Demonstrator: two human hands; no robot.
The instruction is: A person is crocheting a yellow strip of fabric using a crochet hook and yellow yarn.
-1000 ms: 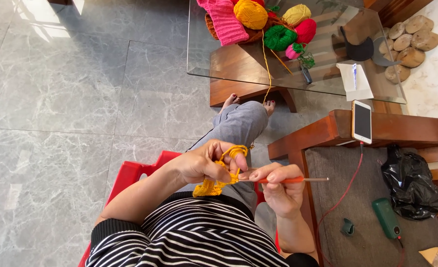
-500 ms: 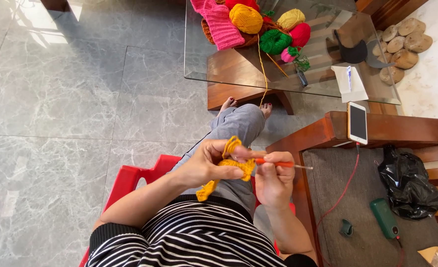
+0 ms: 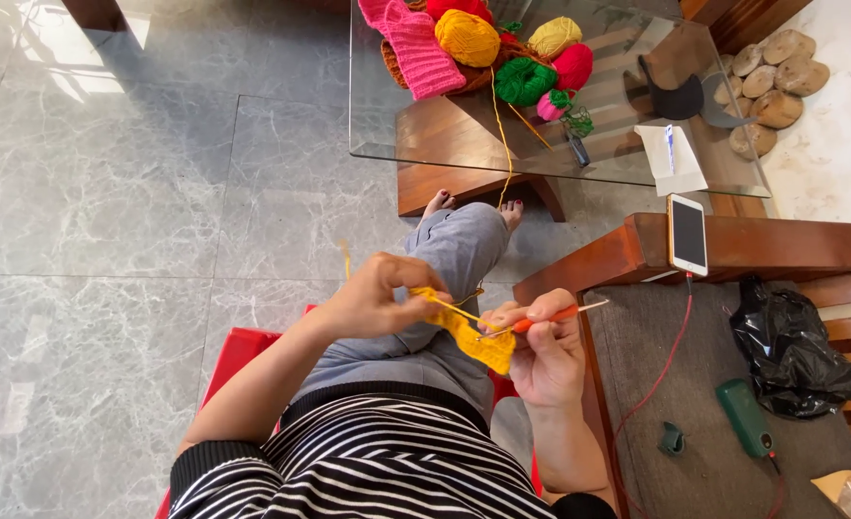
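We hold the yellow crochet piece (image 3: 472, 336) between both hands, above the lap. Our left hand (image 3: 377, 296) is closed, fingers pinching the piece's upper end. Our right hand (image 3: 544, 354) is curled shut around the orange-handled crochet hook (image 3: 548, 316), its tip at the piece. The yellow strand (image 3: 500, 135) runs away from the hands to the yarn ball (image 3: 466, 37) on the glass table (image 3: 627, 154).

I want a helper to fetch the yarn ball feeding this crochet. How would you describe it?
Look at the glass table ahead of the person's feet, at the heap of yarn on its far side. The yellow-orange ball lies beside the pink knitted piece; alone among the balls, it has a strand running down toward the hands.
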